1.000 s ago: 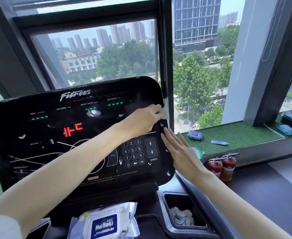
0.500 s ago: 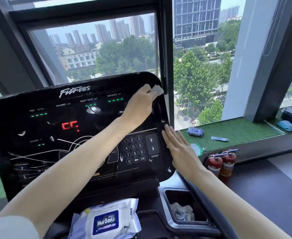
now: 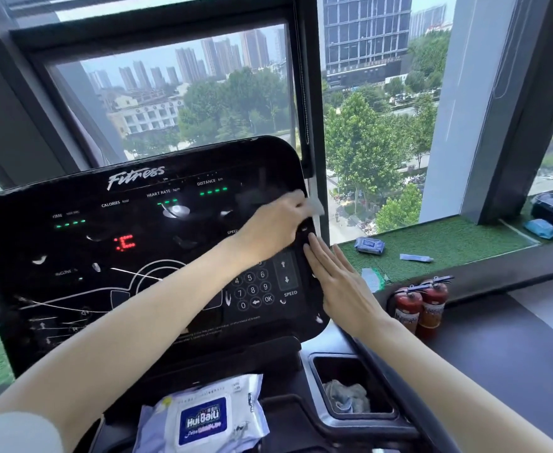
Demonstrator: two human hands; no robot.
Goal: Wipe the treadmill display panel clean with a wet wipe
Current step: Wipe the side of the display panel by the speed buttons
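- My right hand (image 3: pixel 343 286) stayed flat against the right edge of the display panel (image 3: pixel 105 256), fingers straight and together, bracing it.
- My left hand (image 3: pixel 272 227), fingers clamped on the wet wipe (image 3: pixel 314 207), had come back down from the panel's upper-right corner to its right edge. I judged that corner wiped, with the left area still outstanding.
- The wipe pack (image 3: pixel 203 416) lay at bottom centre, and a crumpled wipe (image 3: pixel 347 395) sat in the tray (image 3: pixel 360 419).
- Beyond them were two fire extinguishers (image 3: pixel 422 308), a grass-covered sill (image 3: pixel 448 243) and the window (image 3: pixel 203 93).

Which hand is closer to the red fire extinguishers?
Right. The right hand lies flat on the display panel's right edge, just left of the fire extinguishers; the left hand grips the wet wipe higher up, farther left.
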